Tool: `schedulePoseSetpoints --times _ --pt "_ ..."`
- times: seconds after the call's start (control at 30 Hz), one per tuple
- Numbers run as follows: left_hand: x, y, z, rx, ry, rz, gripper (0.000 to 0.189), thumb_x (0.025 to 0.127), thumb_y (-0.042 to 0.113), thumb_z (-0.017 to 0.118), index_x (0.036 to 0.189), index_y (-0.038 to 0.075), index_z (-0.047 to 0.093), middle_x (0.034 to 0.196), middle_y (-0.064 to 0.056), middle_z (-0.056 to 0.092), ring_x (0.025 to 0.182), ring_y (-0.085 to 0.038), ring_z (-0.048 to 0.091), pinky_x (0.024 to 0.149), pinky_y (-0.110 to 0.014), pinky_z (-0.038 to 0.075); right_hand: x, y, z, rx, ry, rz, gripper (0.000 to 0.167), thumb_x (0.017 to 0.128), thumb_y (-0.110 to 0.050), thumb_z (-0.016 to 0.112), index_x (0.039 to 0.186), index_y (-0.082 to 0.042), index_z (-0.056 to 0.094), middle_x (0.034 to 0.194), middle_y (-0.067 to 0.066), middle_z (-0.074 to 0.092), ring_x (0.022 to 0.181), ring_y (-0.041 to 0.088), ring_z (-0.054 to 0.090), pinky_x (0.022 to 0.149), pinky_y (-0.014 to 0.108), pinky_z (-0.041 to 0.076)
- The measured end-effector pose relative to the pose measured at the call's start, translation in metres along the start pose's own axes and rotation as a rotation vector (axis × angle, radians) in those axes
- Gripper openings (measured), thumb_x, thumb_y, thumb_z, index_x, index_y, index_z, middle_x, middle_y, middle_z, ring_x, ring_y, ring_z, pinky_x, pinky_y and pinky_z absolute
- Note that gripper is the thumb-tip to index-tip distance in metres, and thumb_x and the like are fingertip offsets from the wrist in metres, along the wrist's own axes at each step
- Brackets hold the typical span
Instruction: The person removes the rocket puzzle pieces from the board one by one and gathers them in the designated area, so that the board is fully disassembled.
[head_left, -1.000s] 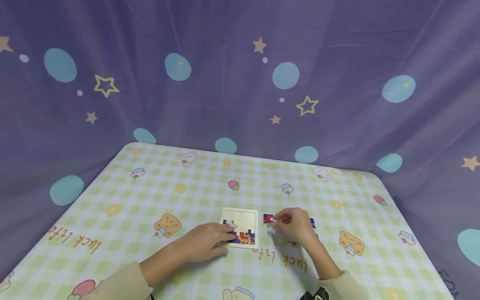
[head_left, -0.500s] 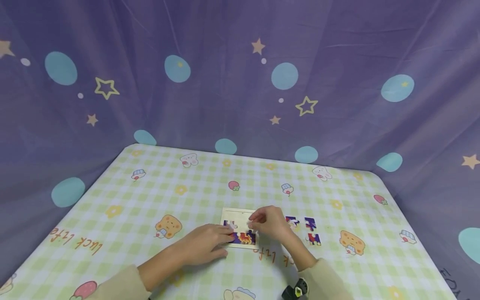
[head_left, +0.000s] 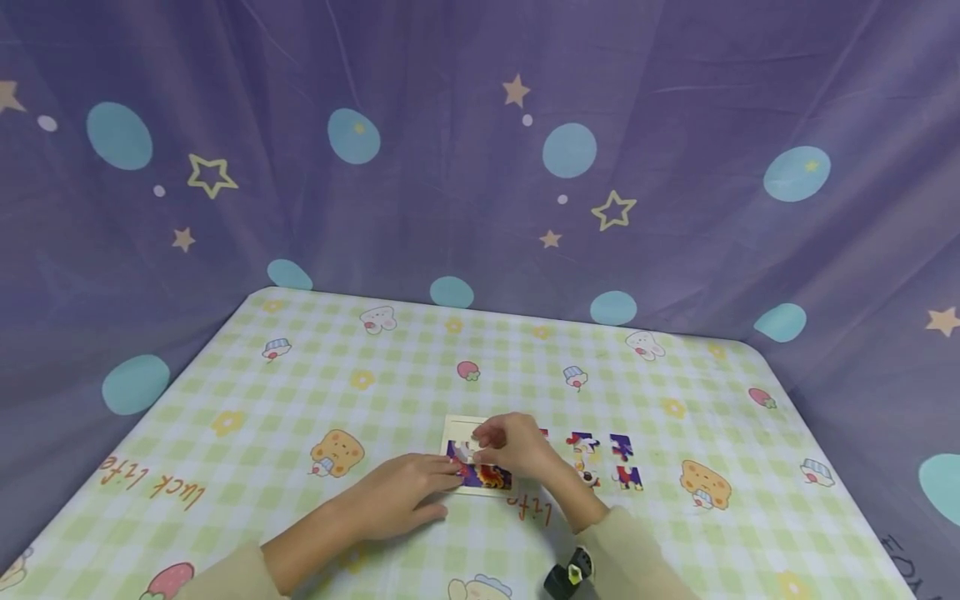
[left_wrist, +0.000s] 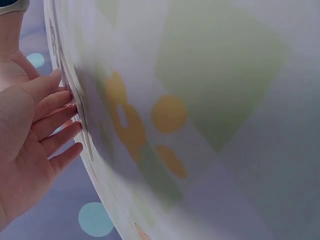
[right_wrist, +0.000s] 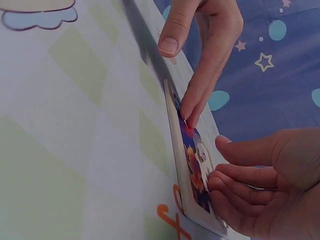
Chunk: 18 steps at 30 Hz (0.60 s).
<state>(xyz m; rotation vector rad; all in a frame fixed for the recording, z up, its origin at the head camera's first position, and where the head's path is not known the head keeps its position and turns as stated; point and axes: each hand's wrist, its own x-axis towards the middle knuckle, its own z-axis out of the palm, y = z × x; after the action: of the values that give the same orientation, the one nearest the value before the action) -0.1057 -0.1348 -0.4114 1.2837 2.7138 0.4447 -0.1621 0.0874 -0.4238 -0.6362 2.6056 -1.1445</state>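
Note:
A shallow wooden puzzle tray (head_left: 457, 423) lies on the table with joined purple, red and orange jigsaw pieces along its near side. My left hand (head_left: 393, 497) rests its extended fingertips on the tray's left part; its thumb stays apart on the cloth side. Over the tray, my right hand (head_left: 517, 446) holds a pale jigsaw piece (right_wrist: 201, 152) between thumb and curled fingers, low at the pieces in place. The fingers partly hide this piece. In the right wrist view, the left fingertips touch the puzzle's far end.
Right of the tray lie several loose jigsaw pieces, among them a purple one (head_left: 621, 447), a red and purple one (head_left: 628, 477) and one with white (head_left: 582, 442). A checked cloth (head_left: 405, 375) covers the table. A patterned purple curtain (head_left: 465, 167) hangs behind.
My right hand has moved left from beside the loose pieces to over the tray, carrying the pale piece down to the joined ones. My left hand has barely shifted.

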Motion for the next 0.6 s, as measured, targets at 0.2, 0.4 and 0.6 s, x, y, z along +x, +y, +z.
schedulePoseSetpoints --times 0.2,0.4,0.6 --pt "-0.001 -0.001 0.001 0.001 -0.002 0.003 0.039 0.095 0.024 0.066 0.129 0.004 0.065 0.136 -0.009 0.061 0.128 -0.025 0.055 0.108 -0.043 0.043 0.006 -0.001 0.004 -0.037 -0.026 0.002 0.019 0.085 -0.012 0.079 0.101 -0.005 0.076 0.08 -0.005 0.064 0.069 0.006 0.054 0.062 0.021 0.048" --pt "-0.001 -0.003 0.001 -0.025 -0.006 -0.004 0.039 0.095 0.023 0.067 0.13 0.005 0.065 0.136 -0.008 0.061 0.128 -0.025 0.055 0.108 -0.042 0.043 0.01 -0.002 0.006 -0.024 -0.016 -0.004 0.014 0.084 -0.011 0.078 0.097 -0.004 0.075 0.075 -0.006 0.062 0.064 0.007 0.051 0.056 0.02 0.045" --pt "-0.002 -0.002 0.0 -0.05 -0.017 -0.021 0.04 0.095 0.023 0.067 0.131 0.006 0.064 0.138 -0.007 0.06 0.129 -0.025 0.054 0.107 -0.043 0.043 0.012 -0.001 0.008 0.016 -0.006 -0.012 0.009 0.084 -0.009 0.079 0.088 -0.004 0.072 0.072 -0.005 0.062 0.062 0.005 0.052 0.054 0.019 0.046"
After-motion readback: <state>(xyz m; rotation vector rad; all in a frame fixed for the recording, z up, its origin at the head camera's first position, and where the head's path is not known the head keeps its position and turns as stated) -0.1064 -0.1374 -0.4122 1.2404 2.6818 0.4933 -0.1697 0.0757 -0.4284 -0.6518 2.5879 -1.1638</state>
